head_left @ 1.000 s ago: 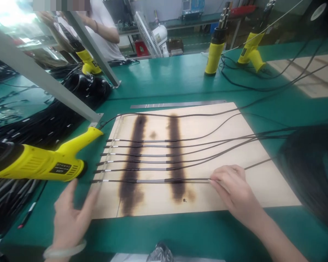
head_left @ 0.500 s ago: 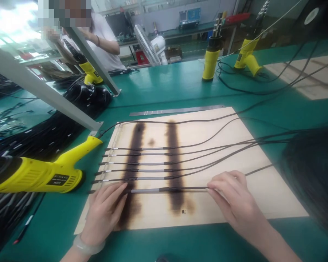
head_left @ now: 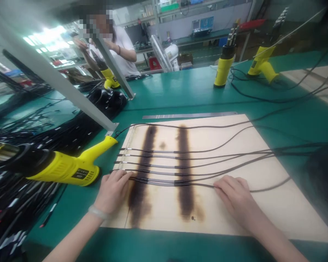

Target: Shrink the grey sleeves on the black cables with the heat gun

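A thin black cable [head_left: 199,185] with a grey sleeve section runs between my two hands. Its near end is pinched in the fingers of my left hand [head_left: 112,191], which partly cover it. My right hand [head_left: 233,194] closes thumb and fingers on the same cable further right. This cable lies right alongside the lowest of several similar cables [head_left: 164,166], laid side by side with their grey sections roughly lined up. Beneath them is a pale wooden board [head_left: 164,214] with two dark scorched bands.
A yellow heat gun [head_left: 71,169] lies at left, near a metal post [head_left: 79,98] and bundles of black cables [head_left: 79,142]. A steel ruler [head_left: 191,115] lies behind the board. Another heat gun [head_left: 224,69] stands further back. A person [head_left: 123,47] works across the table.
Both hands have brought the held cable away from me across the board, up against the row of cables. The camera view has shifted, so the scene sits further right.
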The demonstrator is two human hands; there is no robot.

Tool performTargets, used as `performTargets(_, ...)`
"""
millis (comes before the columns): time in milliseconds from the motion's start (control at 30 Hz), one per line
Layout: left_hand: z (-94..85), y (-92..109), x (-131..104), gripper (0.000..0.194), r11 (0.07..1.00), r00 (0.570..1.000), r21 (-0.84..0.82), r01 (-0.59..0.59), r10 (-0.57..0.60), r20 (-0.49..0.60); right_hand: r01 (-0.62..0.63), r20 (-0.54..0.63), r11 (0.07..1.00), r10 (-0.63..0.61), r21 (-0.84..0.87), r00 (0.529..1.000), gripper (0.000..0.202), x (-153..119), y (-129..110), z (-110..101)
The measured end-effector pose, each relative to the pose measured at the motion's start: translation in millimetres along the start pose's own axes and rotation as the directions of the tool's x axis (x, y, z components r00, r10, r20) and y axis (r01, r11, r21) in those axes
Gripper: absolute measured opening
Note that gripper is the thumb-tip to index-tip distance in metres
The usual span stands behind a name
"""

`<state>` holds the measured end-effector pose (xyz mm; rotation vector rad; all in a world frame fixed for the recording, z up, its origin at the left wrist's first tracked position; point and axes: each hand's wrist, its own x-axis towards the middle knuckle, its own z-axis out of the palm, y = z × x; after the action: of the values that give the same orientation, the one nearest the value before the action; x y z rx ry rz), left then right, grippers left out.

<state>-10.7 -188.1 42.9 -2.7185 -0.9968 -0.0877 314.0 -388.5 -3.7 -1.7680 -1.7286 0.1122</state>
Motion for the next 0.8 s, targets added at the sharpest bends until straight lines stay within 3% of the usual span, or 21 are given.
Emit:
performTargets(100,-4.2,-1.8,2.6,0.018,1.0,0.999,0.006,0.004,-0.004,0.037,0.025,-0.022,0.993,-0.028,-0.112,0.999,0.018,-1.2,3.4,4.4)
performTargets(267,-9.1,-7.7,1.0,0.017,0.998,0.997,-0.052,0.034,-0.038,-0.067,0.061,-0.031,0.96,-0.072,-0.275,0.997,0.028,2.9,15.1,12.1)
performTargets(367,-5.3,-11.1,6.7,0.018,1.0,0.999,-0.014,0.026,-0.027,-0.031,0.066,-0.004,0.953,-0.07,-0.296,0.998,0.032,9.0,21.6,16.4)
performTargets(500,3.2,-15.0,26.2,0.037,0.998,0.998,0.035,0.054,-0.055,0.025,0.059,-0.027,0.949,-0.071,-0.31,0.997,0.037,19.6,31.9,23.1)
performTargets(600,8.4,-20.3,37.2,0.021,0.999,0.998,0.052,-0.008,0.005,0.06,0.081,-0.045,0.945,-0.1,-0.317,0.994,0.042,28.0,42.6,30.2)
performTargets(667,10.4,-24.7,38.0,0.021,0.998,0.997,0.039,-0.044,0.042,0.066,0.114,-0.068,0.94,-0.143,-0.322,0.987,0.044,32.3,49.1,35.0)
performTargets(800,9.1,-32.2,30.3,0.021,0.999,1.0,-0.049,-0.021,0.02,-0.013,0.119,-0.09,0.934,-0.158,-0.336,0.983,0.043,35.6,53.9,40.7)
